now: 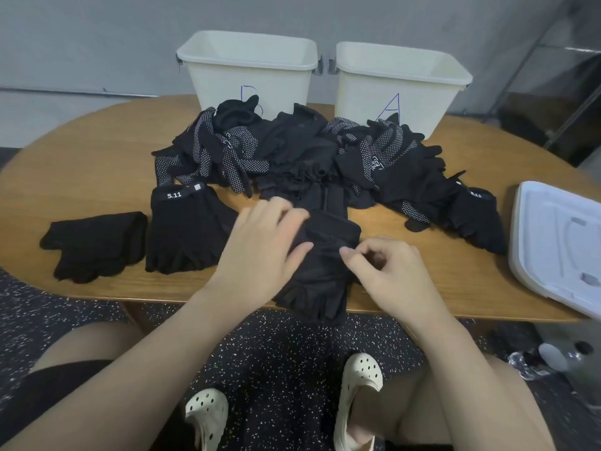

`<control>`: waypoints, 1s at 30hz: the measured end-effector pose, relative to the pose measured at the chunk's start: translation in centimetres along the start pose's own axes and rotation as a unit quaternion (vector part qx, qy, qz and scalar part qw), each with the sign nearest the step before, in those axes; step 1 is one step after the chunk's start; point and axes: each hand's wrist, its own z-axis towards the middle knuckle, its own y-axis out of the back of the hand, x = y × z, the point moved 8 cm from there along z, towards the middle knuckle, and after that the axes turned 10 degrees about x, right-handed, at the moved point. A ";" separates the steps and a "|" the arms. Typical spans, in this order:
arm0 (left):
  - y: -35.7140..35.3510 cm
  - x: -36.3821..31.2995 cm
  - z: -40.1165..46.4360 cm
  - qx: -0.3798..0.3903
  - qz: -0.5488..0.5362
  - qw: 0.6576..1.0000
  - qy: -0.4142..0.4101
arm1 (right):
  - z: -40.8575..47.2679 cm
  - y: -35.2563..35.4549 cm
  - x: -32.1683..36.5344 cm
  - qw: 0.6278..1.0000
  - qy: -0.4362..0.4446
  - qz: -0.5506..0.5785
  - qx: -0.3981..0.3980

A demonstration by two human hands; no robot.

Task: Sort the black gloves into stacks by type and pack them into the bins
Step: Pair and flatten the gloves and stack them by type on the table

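Fingerless glove (pixel 320 271) lies at the near edge of the surface (pixel 97 157), fingertips hanging just over the rim toward me. Left hand (pixel 260 252) rests flat on its cuff end, fingers straight and spread, pressing the fabric down. Right hand (pixel 387 271) has its fingers curled in, thumb and forefinger pinching a fold at the glove's right side; I cannot tell how much cloth is in that grip.

Two sorted stacks sit to the left: a 5.11 stack (pixel 185 229) of fingerless gloves just beside the left hand, and a plain knit stack (pixel 94 245) further left, apart from it. The unsorted pile (pixel 292 157) spreads across the middle of the surface, mixing dotted-palm gloves with plain ones. Behind it stand bin B (pixel 250 73) and bin A (pixel 400 89), both open; no contents visible from here. A white lid (pixel 559 245) lies at the right edge.

Judgement: sorting step, early; most gloves remain in the pile and nothing seems packed. The glove in hand looks like the fingerless type, so I expect it belongs on the 5.11 stack. Next move calls for smoothing it flat, lifting it clear of the rim, and laying it square on that stack without dragging the pile's near edge along.
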 end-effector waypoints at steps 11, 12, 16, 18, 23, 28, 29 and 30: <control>-5.1 -3.5 -1.0 0.219 -0.065 0.971 -0.065 | 1.9 1.6 -0.2 0.998 0.060 -0.035 0.008; -5.2 -3.8 -1.0 0.216 -0.066 0.973 -0.051 | 2.8 2.8 -0.1 0.995 0.082 -0.031 -0.045; -5.3 -4.5 -1.0 0.202 -0.064 0.977 -0.016 | 7.3 6.4 -1.7 0.964 0.073 -0.170 -0.189; -5.4 -4.3 -0.9 0.199 -0.066 0.978 -0.012 | 9.0 5.8 -3.3 0.956 0.028 -0.256 -0.143; -5.3 -4.1 -0.9 0.198 -0.075 0.977 -0.007 | 9.8 5.6 -4.8 0.959 -0.011 -0.268 -0.095; -5.2 -4.3 -1.0 0.208 -0.053 0.977 -0.005 | 9.4 5.6 -5.3 0.965 -0.010 -0.252 -0.071; -5.2 -4.3 -1.0 0.206 -0.055 0.977 -0.005 | 9.3 5.7 -5.3 0.964 -0.007 -0.251 -0.084; -5.2 -4.3 -0.9 0.203 -0.061 0.977 -0.005 | 9.3 5.9 -5.3 0.964 -0.001 -0.246 -0.101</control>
